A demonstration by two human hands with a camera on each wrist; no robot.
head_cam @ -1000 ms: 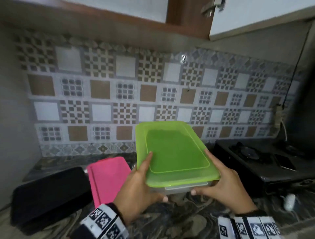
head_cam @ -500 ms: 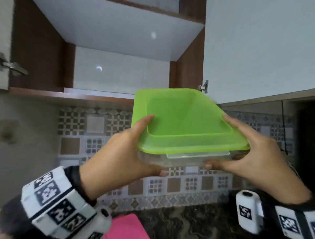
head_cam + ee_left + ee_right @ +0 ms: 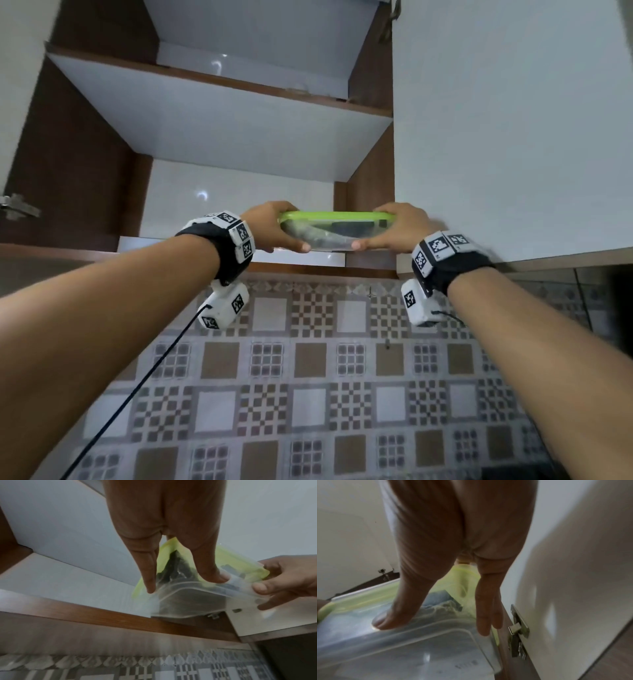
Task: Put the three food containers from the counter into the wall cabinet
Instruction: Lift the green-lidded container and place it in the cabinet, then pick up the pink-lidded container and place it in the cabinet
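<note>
At the front edge of the wall cabinet's bottom shelf (image 3: 219, 243), a clear food container (image 3: 334, 236) with a green lid (image 3: 334, 216) is held up flat. Whether it touches the shelf yet is hard to tell. Something dark shows through its clear side.

On the left end of the container, the left hand (image 3: 274, 228) grips it, thumb under the bottom and fingers (image 3: 149, 574) along the side. On the right end, the right hand (image 3: 394, 228) grips it the same way, thumb (image 3: 392, 615) pressed on the clear bottom and fingers clamped at the edge.

Right of the container is a white cabinet door (image 3: 507, 130), with a metal hinge (image 3: 518, 630) just beside the right hand. Above the container is another white shelf (image 3: 233, 120). Below the cabinet is a wall of brown and white checked tiles (image 3: 308, 377). Both wrists wear black bands with black and white squares.
</note>
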